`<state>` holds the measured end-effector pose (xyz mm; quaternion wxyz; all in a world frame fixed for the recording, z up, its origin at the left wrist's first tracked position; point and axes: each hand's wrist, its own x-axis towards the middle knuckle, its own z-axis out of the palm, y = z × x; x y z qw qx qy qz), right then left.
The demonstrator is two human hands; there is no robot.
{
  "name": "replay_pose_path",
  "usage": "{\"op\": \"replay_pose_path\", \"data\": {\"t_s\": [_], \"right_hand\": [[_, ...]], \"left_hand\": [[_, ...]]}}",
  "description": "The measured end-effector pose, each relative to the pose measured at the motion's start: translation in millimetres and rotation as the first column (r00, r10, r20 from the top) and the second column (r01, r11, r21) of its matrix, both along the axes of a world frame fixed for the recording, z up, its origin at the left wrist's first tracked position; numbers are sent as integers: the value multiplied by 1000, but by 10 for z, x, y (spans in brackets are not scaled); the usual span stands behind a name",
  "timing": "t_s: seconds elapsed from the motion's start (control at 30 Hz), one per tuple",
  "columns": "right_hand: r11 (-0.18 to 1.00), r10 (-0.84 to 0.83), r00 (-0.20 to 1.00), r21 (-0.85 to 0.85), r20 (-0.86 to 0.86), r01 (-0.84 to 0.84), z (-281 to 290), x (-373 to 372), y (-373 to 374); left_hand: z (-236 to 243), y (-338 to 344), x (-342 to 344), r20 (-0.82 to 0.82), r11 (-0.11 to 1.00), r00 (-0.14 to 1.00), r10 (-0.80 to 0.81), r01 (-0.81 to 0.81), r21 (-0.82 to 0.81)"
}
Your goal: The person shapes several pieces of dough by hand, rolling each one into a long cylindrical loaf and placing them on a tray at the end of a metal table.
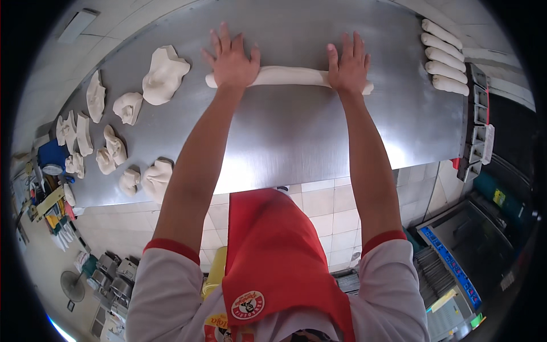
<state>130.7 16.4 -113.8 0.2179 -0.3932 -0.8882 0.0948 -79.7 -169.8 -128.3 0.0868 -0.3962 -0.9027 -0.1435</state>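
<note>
A long roll of pale dough [290, 76] lies crosswise on the steel table [285, 119]. Near its left end, my left hand [232, 64] presses down with the palm, fingers spread and pointing away from me. My right hand [348, 67] rests on the roll near its right end, fingers stretched out and the thumb apart. Both ends of the dough poke out past my hands. Neither hand grips it; the palms cover parts of the roll.
Several loose dough pieces [164, 75] lie on the table's left side. Several finished-looking dough rolls [445, 62] sit in a row at the far right corner. Metal racks [478, 122] hang along the right edge. A machine with a blue control strip [450, 267] stands at lower right.
</note>
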Motion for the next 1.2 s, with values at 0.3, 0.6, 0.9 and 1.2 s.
{"op": "replay_pose_path", "data": {"t_s": [0.3, 0.6, 0.9, 1.2], "right_hand": [[978, 117, 976, -190, 185, -81, 260, 1190, -1694], [974, 159, 966, -190, 202, -121, 245, 1036, -1408], [886, 426, 880, -296, 212, -357, 156, 722, -587], [728, -208, 959, -685, -194, 20, 235, 1319, -899]], "left_hand": [[392, -1401, 1467, 365, 972, 903, -226, 186, 140], [247, -444, 1489, 162, 897, 898, -409, 428, -107], [113, -212, 1323, 318, 955, 941, -112, 190, -229], [270, -1237, 1215, 479, 905, 791, 381, -424, -19]]}}
